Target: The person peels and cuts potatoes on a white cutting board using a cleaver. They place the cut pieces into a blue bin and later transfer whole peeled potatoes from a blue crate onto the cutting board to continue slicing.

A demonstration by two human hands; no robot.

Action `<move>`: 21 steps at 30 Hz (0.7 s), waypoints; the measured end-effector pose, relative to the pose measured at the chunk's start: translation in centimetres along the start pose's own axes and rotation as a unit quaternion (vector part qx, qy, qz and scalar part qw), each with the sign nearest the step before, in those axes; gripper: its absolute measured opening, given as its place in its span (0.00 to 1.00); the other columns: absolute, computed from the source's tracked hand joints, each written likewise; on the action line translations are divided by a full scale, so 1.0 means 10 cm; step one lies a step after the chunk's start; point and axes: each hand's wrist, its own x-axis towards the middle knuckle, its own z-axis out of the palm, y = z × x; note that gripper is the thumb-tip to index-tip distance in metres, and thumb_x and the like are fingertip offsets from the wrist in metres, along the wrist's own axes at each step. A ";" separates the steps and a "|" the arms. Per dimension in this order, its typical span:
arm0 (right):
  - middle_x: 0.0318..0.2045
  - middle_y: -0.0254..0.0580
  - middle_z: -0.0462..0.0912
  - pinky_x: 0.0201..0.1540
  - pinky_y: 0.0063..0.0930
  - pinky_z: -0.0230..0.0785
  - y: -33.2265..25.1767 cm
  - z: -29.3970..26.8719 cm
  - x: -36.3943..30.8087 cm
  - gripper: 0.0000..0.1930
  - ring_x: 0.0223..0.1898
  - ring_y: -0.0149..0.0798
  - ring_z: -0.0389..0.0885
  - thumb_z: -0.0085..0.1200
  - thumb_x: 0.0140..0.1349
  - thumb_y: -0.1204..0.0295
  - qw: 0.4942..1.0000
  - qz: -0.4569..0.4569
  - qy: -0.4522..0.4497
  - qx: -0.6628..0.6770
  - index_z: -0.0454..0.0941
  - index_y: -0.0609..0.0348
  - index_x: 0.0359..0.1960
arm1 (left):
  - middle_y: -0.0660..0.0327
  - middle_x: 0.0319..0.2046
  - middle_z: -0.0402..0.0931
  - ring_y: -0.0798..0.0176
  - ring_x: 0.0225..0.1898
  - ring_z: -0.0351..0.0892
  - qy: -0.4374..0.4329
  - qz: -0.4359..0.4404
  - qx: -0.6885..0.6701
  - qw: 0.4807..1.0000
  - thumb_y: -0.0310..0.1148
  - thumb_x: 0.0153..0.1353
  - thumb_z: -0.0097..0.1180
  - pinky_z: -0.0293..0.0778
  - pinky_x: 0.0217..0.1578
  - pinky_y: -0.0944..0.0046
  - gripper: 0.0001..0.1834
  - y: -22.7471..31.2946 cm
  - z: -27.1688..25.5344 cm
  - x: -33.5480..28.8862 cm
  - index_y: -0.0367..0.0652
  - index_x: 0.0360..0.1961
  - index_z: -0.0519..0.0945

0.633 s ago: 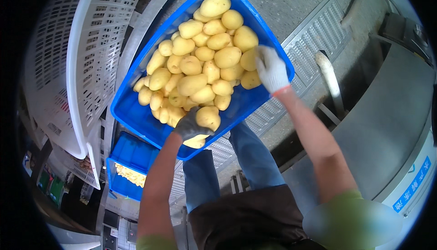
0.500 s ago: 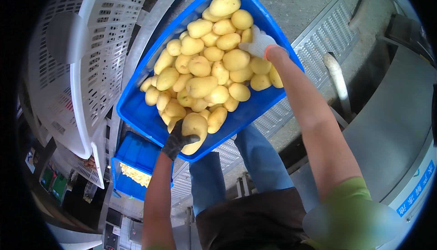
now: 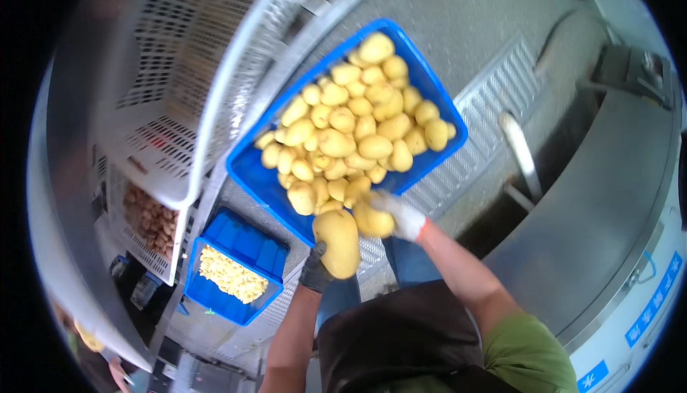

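A blue plastic bin [image 3: 254, 189] full of peeled yellow potatoes [image 3: 342, 120] lies in front of me. My left hand [image 3: 315, 271], in a dark glove, is closed on a large potato [image 3: 339, 246] held over the bin's near edge. Just beside it, my right hand [image 3: 402, 215], in a white glove with an orange cuff, grips another potato [image 3: 372, 223]. That glove is slightly blurred, and its fingertips are partly hidden. The two held potatoes are side by side, touching or nearly so.
Left of the bin, a smaller blue bin [image 3: 275, 250] holds pale yellow cut pieces [image 3: 230, 273]. White perforated crates [image 3: 187, 71] stand at the left, one with brown roundish things [image 3: 150, 221]. Rightward are a metal floor grate [image 3: 494, 114], a white pipe [image 3: 521, 151] and a steel tank [image 3: 572, 243].
My right hand has moved from the bin's far right side toward me and now grips a potato. My left hand has lifted the large potato to the near edge. The view has shifted.
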 end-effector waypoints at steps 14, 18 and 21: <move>0.50 0.46 0.72 0.56 0.32 0.65 0.51 3.89 -0.84 0.30 0.51 0.38 0.71 0.57 0.58 0.67 0.743 -0.185 -0.320 -0.558 0.60 0.63 0.60 | 0.50 0.54 0.71 0.53 0.52 0.75 0.065 0.451 0.113 0.883 0.49 0.46 0.68 0.76 0.51 0.57 0.49 0.88 1.05 -3.84 0.40 0.65 0.59; 0.51 0.60 0.73 0.55 0.36 0.68 0.99 5.22 -0.35 0.40 0.52 0.50 0.75 0.55 0.62 0.58 0.674 -0.334 -0.282 -0.595 0.49 0.71 0.65 | 0.54 0.53 0.73 0.58 0.50 0.76 0.290 0.621 0.193 0.703 0.41 0.58 0.61 0.77 0.49 0.58 0.34 1.94 1.08 -4.48 0.40 0.63 0.64; 0.51 0.64 0.74 0.54 0.38 0.68 1.30 5.60 -0.03 0.36 0.54 0.54 0.75 0.56 0.61 0.57 0.458 -0.455 -0.300 -0.702 0.56 0.69 0.62 | 0.45 0.52 0.67 0.47 0.56 0.67 0.447 0.670 0.513 0.298 0.50 0.53 0.64 0.67 0.56 0.52 0.38 2.76 0.50 -4.65 0.39 0.59 0.67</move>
